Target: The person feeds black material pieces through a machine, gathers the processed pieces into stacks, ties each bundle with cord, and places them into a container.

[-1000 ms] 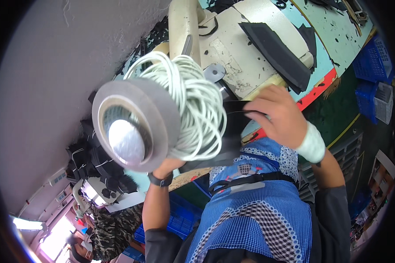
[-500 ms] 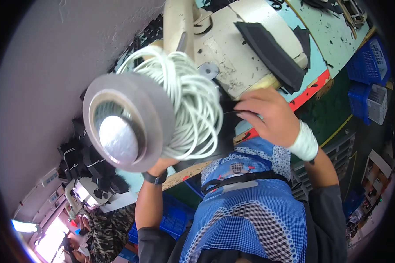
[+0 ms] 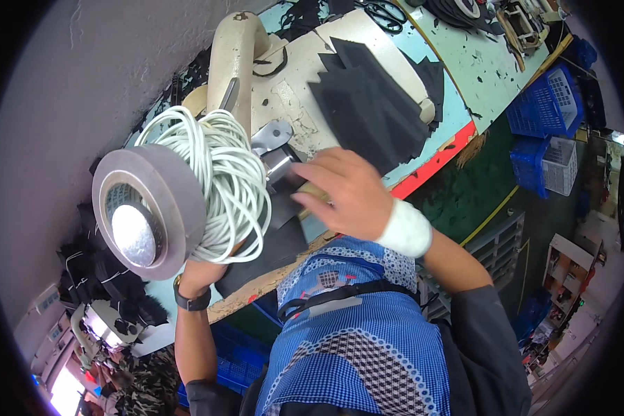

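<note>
My right hand (image 3: pixel 353 197), a white band round its wrist, hovers beside a shiny metal part (image 3: pixel 279 163) of a cream machine (image 3: pixel 232 62) that looks like a sewing machine. Its thumb and fingers are apart, and nothing shows between them. My left hand (image 3: pixel 202 274) is mostly hidden behind a bundle of white cord (image 3: pixel 232 184) and a large grey roll (image 3: pixel 187 208); its fingers do not show. Close by it lies a flat black sheet piece (image 3: pixel 274 243) at the table's edge. Further back, several black pieces (image 3: pixel 374 104) lie overlapped on the machine's cream surface.
Scissors (image 3: pixel 383 15) rest at the back of the pale table (image 3: pixel 496 76). Blue crates (image 3: pixel 548 104) stand at the right, with a grey rack (image 3: pixel 496 246) below. Black bundles (image 3: pixel 104 270) fill the left, where another person in camouflage clothing (image 3: pixel 149 378) sits.
The view has shifted, moving the machine leftward in it. My right hand has come closer to the metal part, its fingers wider apart. The black pieces on the machine now appear more spread out.
</note>
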`<state>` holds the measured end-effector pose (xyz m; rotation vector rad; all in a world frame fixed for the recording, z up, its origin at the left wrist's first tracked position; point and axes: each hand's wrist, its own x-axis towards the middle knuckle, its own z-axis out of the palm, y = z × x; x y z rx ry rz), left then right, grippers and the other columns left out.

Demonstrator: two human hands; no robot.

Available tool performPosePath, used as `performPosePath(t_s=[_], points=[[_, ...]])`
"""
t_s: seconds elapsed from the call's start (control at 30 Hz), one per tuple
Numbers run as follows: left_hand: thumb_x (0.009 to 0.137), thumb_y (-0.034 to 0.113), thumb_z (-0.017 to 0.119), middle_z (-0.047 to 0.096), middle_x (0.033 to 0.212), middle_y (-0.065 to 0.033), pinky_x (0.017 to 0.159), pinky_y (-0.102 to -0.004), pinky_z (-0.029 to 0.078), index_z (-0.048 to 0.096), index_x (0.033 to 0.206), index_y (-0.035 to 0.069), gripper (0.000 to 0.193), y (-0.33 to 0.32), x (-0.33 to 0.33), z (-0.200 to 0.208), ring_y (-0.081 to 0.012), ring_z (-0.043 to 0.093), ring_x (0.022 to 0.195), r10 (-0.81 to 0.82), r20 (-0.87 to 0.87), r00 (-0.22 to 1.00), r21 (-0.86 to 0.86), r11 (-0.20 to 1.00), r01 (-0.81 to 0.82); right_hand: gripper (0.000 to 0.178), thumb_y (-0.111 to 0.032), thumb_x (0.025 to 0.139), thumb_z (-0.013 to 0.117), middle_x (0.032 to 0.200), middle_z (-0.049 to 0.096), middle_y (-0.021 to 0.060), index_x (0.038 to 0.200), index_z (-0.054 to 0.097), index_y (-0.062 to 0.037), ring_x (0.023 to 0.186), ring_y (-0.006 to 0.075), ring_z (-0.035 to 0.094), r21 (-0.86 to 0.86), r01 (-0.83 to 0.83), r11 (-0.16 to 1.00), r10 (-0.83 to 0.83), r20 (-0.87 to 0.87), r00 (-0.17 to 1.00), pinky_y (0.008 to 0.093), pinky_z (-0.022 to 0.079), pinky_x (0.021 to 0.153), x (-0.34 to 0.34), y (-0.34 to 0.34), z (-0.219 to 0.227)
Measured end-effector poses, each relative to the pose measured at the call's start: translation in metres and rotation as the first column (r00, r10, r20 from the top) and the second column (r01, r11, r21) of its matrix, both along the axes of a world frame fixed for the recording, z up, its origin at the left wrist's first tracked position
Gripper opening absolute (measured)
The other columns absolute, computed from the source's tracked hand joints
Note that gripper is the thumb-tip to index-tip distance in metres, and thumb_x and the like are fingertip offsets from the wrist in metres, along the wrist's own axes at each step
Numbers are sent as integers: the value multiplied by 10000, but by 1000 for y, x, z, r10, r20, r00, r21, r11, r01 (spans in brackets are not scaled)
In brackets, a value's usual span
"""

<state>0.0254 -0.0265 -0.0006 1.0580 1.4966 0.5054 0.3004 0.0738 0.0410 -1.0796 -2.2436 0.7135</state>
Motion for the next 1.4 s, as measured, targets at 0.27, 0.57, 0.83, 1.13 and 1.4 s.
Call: performPosePath(t_s=[0.27, 0.57, 0.83, 1.13, 1.4], points=[[923, 182, 652, 593, 699, 49, 571, -178, 383, 634, 857, 2, 193, -36, -30, -45, -8, 502, 638, 221, 104, 970, -8, 975, -221, 123, -14, 718, 717, 795, 622, 103, 829, 664, -20, 702, 279, 614, 117, 197, 973, -193, -39, 980, 354, 496, 620, 42, 10, 54], [948, 241, 612, 488, 650, 60, 515, -240, 297, 601, 774, 4, 294, -22, -25, -44, -17, 379, 599, 5, -91, 996, 109, 994, 4, 154, -93, 756, 711, 861, 618, 100, 879, 664, -12, 778, 275, 593, 50, 30, 998, -31, 23, 999, 381, 460, 679, 4, 11, 3], [918, 228, 654, 590, 751, 39, 586, -213, 379, 633, 831, -6, 251, -18, -13, -22, -21, 482, 652, 172, 138, 975, -55, 985, -166, 72, -56, 771, 676, 757, 630, 121, 837, 676, -29, 664, 280, 626, 196, 311, 930, -304, -68, 950, 382, 501, 644, 39, 10, 51], [925, 242, 653, 643, 762, 16, 579, -197, 417, 663, 871, -13, 260, -33, -22, -20, -29, 528, 636, 151, 128, 980, -132, 982, -134, 229, -69, 747, 720, 892, 642, 138, 955, 662, 9, 828, 317, 616, -105, 34, 994, -28, 54, 998, 394, 501, 722, 21, -12, 14], [974, 293, 574, 565, 677, 16, 540, -239, 365, 618, 778, -57, 404, 21, 13, -5, -23, 429, 613, -143, -159, 977, -6, 990, 144, 331, -83, 738, 722, 862, 619, 127, 1050, 641, -8, 846, 293, 585, -146, -106, 984, 148, 321, 936, 376, 455, 775, -1, 6, 8]])
